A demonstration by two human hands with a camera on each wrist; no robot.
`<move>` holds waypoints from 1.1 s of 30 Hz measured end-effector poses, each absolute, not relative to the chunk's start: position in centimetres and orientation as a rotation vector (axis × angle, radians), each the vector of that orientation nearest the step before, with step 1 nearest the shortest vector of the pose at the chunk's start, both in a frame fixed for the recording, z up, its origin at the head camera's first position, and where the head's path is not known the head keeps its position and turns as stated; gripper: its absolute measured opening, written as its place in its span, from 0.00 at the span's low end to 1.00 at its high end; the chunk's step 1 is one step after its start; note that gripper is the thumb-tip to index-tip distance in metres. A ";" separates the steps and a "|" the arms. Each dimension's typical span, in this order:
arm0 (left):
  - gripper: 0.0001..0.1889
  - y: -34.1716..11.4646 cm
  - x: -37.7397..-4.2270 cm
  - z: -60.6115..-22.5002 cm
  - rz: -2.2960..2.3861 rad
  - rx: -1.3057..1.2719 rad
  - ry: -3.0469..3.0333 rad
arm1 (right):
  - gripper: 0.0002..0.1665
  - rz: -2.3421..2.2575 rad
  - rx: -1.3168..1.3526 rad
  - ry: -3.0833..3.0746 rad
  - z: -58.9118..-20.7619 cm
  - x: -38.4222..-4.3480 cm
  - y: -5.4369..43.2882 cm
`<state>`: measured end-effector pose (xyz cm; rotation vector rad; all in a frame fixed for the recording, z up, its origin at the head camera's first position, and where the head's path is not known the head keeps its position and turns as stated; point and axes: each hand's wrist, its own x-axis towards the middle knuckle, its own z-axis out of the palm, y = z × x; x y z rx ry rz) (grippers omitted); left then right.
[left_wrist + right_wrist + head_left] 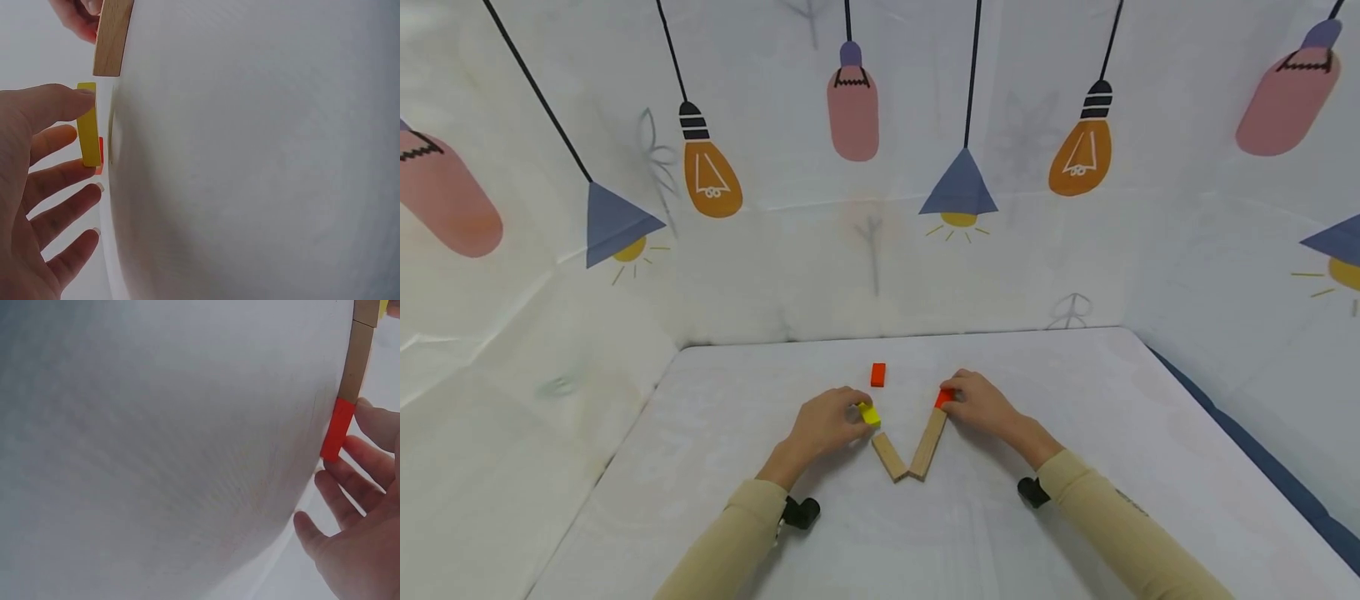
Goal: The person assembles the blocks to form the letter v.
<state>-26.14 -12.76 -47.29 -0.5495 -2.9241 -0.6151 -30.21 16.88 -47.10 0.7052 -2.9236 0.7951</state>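
Observation:
My left hand pinches a yellow block between thumb and fingers, just off the upper end of a short wooden block. That piece and a longer wooden strip meet at their lower ends in a V on the table. At the top of the longer strip, my right hand holds a red block by its ends, lined up with the wood. The right wrist view shows a seam between red and wood. A second red block lies alone beyond the left hand.
The white table runs back to a white cloth wall printed with hanging lamps. Dark wrist cameras sit under both forearms. A blue strip shows past the table's right edge.

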 end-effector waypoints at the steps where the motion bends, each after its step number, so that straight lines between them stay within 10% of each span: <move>1: 0.18 -12.8 -26.1 -47.3 -0.614 -0.552 -2.921 | 0.20 0.795 0.706 -2.923 -47.1 -30.2 16.9; 33: 0.14 -12.7 -26.1 -47.8 -0.599 -0.545 -2.926 | 0.20 0.794 0.704 -2.934 -47.0 -30.3 16.9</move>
